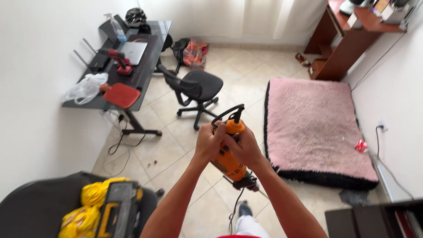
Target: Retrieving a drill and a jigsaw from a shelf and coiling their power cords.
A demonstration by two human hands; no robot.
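Tiled floor [176,150]; orange drill [228,159] bit-down, near-vertical.

Small red packet [361,146] on pink rug's right edge, yellow bags [87,207] lower left beside toolbox, closed grey laptop [133,51] on desk

A: What's in the hands?

B: Orange power tool [229,154], held w/ both. Left hand [209,142] wraps the upper body, right hand [245,147] grips beside it. Black cord loops over the top.

A: Around them?

B: Tiled floor [176,145] below. Black office chair [196,88] ahead, dark desk [145,66] at left w/ a laptop [133,51]. Pink shaggy rug [313,123] at right. Yellow-black toolbox [116,207] bottom left.
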